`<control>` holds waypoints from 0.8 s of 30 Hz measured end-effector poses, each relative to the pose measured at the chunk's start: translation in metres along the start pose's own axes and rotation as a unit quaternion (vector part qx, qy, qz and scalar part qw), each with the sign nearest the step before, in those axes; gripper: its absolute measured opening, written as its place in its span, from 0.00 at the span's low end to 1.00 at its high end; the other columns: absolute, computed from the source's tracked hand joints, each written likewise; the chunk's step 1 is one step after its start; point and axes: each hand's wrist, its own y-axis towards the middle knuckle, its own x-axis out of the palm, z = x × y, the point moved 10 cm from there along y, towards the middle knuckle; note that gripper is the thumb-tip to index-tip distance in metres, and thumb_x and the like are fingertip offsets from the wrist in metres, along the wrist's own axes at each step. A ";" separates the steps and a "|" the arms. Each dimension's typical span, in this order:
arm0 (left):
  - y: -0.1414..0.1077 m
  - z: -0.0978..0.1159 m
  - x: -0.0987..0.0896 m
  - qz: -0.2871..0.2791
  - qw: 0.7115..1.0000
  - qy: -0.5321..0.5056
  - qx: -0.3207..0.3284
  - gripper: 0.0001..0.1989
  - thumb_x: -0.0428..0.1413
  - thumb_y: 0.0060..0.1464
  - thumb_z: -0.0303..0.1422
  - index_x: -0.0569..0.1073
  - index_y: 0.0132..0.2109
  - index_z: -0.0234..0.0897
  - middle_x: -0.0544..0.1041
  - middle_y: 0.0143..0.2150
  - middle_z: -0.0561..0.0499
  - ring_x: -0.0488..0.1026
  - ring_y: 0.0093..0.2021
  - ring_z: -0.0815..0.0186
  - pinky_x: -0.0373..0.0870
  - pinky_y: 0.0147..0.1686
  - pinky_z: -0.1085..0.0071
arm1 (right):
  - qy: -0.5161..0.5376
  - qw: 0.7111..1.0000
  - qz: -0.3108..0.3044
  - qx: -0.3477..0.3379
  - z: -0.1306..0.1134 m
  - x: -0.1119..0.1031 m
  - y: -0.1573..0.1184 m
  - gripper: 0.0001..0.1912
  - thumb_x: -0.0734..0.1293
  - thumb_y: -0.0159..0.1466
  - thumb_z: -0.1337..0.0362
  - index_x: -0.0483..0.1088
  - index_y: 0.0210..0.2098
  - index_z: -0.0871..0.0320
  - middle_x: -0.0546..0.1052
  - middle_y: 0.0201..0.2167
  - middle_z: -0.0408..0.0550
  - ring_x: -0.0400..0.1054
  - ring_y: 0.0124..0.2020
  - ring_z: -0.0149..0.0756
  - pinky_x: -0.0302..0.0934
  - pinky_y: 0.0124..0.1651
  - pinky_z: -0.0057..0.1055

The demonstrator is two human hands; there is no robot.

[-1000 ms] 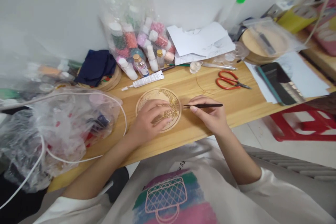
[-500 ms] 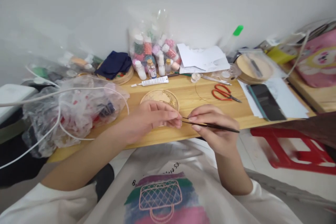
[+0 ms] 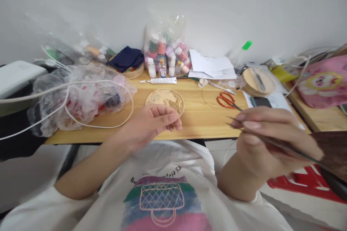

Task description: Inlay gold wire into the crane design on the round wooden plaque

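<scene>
Dark tweezers (image 3: 282, 143) rest in my right hand (image 3: 271, 144), raised at the right and close to the camera, their two thin tips apart and pointing left. My left hand (image 3: 154, 122) is closed, thumb against the fingers, over the front of the desk; what it pinches, if anything, is too small to see. Just behind it lies a round wooden piece (image 3: 162, 97) with a gold pattern, its near edge partly hidden by the hand. Red-handled scissors (image 3: 226, 100) lie on the desk behind my right hand.
Crumpled plastic bags (image 3: 84, 94) and a white cable (image 3: 132, 106) cover the left of the desk (image 3: 200, 126). Small bottles (image 3: 162, 68), a white tube (image 3: 162, 80) and papers (image 3: 211, 66) line the back. A phone (image 3: 260, 101) is partly behind my right hand. A red stool (image 3: 306, 182) stands lower right.
My right hand has moved right and up toward the camera with the tweezers, away from my left hand. My left hand has stayed nearly in place. The view has shifted slightly.
</scene>
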 end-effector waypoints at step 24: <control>-0.022 -0.010 0.030 -0.017 0.962 -0.271 0.032 0.09 0.69 0.47 0.36 0.77 0.29 0.39 0.74 0.25 0.56 0.72 0.29 0.73 0.71 0.33 0.75 | 0.067 0.986 0.138 0.062 0.043 0.018 -0.014 0.02 0.74 0.59 0.60 0.79 0.34 0.47 0.77 0.31 0.45 0.72 0.34 0.39 0.67 0.35 0.38</control>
